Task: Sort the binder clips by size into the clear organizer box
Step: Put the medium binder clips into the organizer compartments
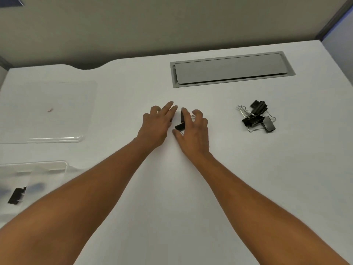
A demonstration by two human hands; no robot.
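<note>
Pinching a binder clip (181,121) upright, the right hand (193,131); left hand's (156,125) grip spread.

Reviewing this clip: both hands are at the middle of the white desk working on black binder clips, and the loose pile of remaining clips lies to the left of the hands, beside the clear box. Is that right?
Not quite. The pile of clips lies to the right of the hands, below the grey desk hatch, not beside the clear box at the left. The head view shows it. The rest holds: left hand and right hand meet mid-desk at black clips.

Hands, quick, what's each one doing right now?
Left hand: open, fingers extended, nothing visibly held.
Right hand: fingers curled around black binder clips on the desk.
</note>
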